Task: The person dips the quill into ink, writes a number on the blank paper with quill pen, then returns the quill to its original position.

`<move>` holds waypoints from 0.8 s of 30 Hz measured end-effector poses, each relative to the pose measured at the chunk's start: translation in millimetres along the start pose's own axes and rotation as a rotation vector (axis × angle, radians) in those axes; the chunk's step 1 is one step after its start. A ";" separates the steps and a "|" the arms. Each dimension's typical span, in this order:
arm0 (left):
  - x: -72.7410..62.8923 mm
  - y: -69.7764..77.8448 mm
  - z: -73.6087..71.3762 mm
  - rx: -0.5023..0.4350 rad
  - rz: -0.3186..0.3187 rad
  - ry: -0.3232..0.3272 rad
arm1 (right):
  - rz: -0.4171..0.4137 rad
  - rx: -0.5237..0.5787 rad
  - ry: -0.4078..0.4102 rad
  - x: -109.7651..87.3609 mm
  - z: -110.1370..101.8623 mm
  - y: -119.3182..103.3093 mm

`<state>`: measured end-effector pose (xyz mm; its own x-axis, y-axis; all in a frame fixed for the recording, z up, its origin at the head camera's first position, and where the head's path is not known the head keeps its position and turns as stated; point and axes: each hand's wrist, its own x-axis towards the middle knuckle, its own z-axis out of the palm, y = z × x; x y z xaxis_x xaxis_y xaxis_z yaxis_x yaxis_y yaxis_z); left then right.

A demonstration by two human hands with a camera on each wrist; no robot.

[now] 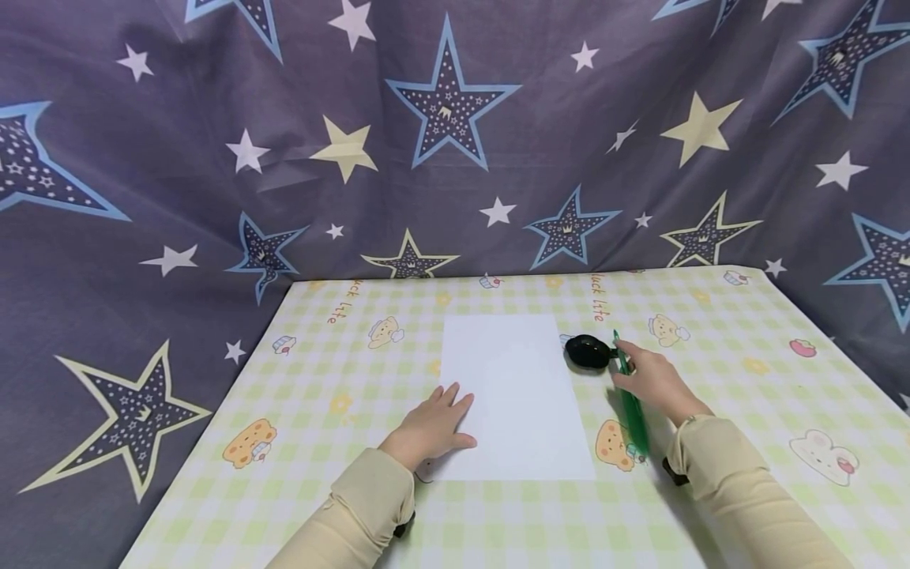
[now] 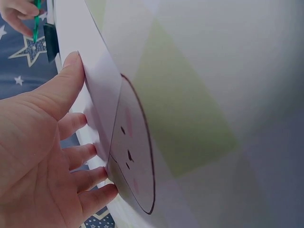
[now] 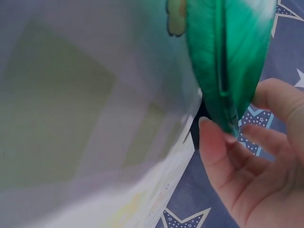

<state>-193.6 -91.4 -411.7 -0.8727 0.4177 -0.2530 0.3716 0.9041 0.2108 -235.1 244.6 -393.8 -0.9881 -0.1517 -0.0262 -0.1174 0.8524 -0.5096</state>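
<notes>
A sheet of white paper [image 1: 512,395] lies flat on the table. My left hand [image 1: 435,423] rests on its left edge with the fingers spread; the left wrist view shows the thumb [image 2: 70,78] and fingertips along the sheet. To the right of the paper, my right hand [image 1: 654,381] pinches a green feather quill pen [image 1: 633,415] near its narrow end. The broad feather [image 3: 232,52] points back toward the wrist. Just left of the right fingertips, a glossy black rounded object [image 1: 588,352] with a short neck sits beside the paper.
A green-and-white checked tablecloth [image 1: 746,466] with cartoon prints covers the table. Behind it hangs a dark curtain [image 1: 498,197] patterned with stars, which also shows at both sides. Beige sleeves [image 1: 739,474] cover both forearms.
</notes>
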 end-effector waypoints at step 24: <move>-3.1 0.2 -0.9 -0.012 0.012 0.006 | 0.013 0.286 0.029 -5.7 -1.9 2.6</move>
<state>-191.1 -92.6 -410.0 -0.8700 0.4282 -0.2445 0.3785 0.8977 0.2254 -230.0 248.6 -393.4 -0.9923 -0.1235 -0.0118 -0.0757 0.6781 -0.7311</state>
